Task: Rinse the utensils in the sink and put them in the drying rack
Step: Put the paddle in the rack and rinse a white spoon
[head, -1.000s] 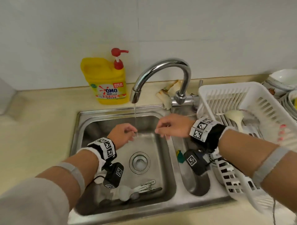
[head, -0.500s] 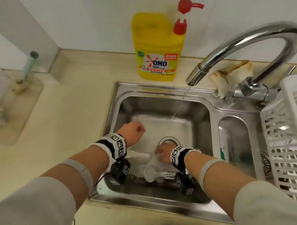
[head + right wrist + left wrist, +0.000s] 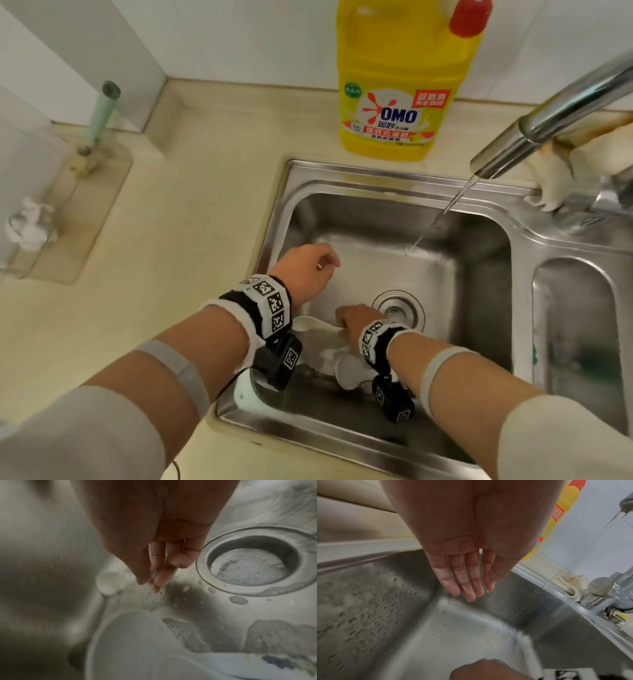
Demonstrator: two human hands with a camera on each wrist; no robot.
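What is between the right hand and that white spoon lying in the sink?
Nothing visible. The right hand is already down at the white spoon, fingertips at its handle in the soapy water; whether they pinch it is unclear. The left hand hangs empty above.

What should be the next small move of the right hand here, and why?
Probably lift the white spoon toward the water stream. The right hand pinches its handle low in the sink, beside the drain; the stream falls further back, and the left hand hangs open, holding nothing.
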